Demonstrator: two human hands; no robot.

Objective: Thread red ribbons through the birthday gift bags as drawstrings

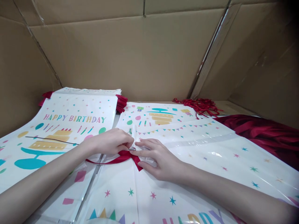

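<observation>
A red ribbon (114,160) crosses a white printed sheet (154,208) in the middle, its cut end pointing down. My left hand (114,141) is closed at the ribbon's upper part, by a small metal piece (132,148); what its fingers grip is partly hidden. Touching the metal piece and the ribbon end, my right hand (158,157) has its fingers spread. A thin dark cord (51,139) runs out to the left above my left forearm.
At the left lies a stack of "Happy Birthday" sheets (74,105) with red ribbon bundles (121,103) at its sides. Red ribbons (202,105) are heaped behind, dark red ribbons (259,133) at the right. Cardboard walls (121,56) rise behind.
</observation>
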